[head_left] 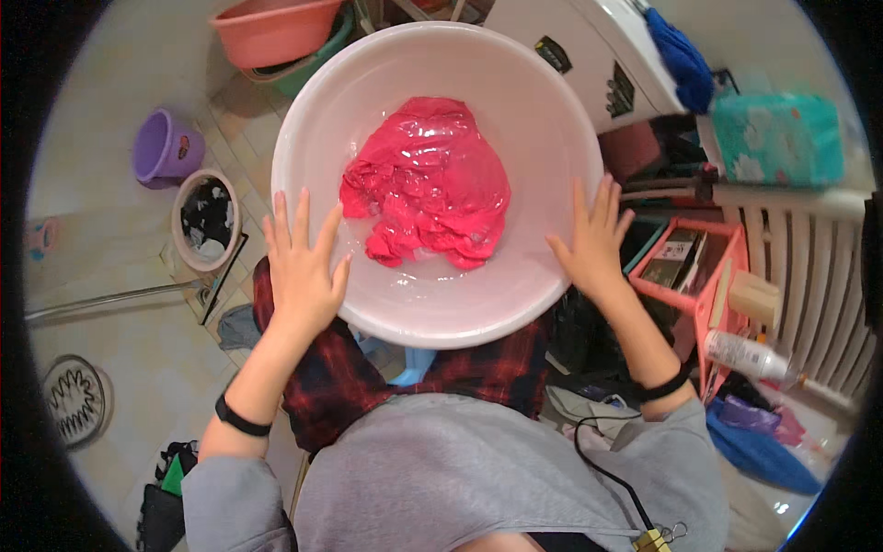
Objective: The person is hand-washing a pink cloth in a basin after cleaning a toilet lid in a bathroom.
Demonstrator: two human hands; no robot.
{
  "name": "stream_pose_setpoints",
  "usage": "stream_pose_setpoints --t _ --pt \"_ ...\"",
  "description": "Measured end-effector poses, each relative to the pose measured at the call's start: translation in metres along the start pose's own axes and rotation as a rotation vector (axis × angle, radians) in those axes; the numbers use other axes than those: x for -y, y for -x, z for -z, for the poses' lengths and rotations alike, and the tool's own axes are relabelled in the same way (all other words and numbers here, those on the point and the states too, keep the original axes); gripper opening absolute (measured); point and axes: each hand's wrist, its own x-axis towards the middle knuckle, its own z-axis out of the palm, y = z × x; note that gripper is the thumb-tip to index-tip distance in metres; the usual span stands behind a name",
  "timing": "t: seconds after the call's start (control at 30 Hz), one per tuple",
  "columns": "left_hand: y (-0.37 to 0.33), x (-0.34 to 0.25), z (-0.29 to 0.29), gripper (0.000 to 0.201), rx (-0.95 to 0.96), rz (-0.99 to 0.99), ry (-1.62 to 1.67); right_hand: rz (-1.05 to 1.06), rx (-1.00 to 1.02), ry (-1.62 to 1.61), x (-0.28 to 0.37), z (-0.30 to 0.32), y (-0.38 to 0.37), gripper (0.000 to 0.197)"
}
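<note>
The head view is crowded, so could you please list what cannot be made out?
Head view:
- Red cloth: shape hidden by its own folds.
- Pale basin: underside hidden by its own walls.
- Green basin: inside mostly hidden by the coral basin.
- White appliance: cut off by the top edge.

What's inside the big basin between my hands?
A bunched red cloth lies in the basin, glossy as if wet. It covers part of the basin's floor, so anything beneath it or tucked within its folds can't be seen.
</note>
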Motion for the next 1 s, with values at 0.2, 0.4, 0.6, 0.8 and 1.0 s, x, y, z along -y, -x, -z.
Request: stream_pose_setpoints --t 0.2,0.4,0.6,0.8,1.0 --pt "-0.019 0.001 0.009 0.069 0.149 0.110 0.063 0.270 0.562 -0.585 0.055 0.011 -0.054 0.068" --pt "-0.058 -0.022 0.039 0.068 0.323 0.192 0.258 0.093 0.490 -0.373 0.080 -0.061 -0.121 0.076" --pt "-0.093 -0.026 -0.035 0.065 0.356 1.065 1.492 -0.394 0.254 -0.826 0.107 -0.103 -0.163 0.078" --pt "-0.144 -0.043 -0.066 0.079 0.398 1.971 1.741 -0.361 0.231 -1.251 0.148 -0.073 -0.113 0.035" --pt "-0.145 -0.053 -0.065 0.061 0.781 1.366 2.230 0.116 0.220 -1.001 0.157 0.044 -0.063 0.016"
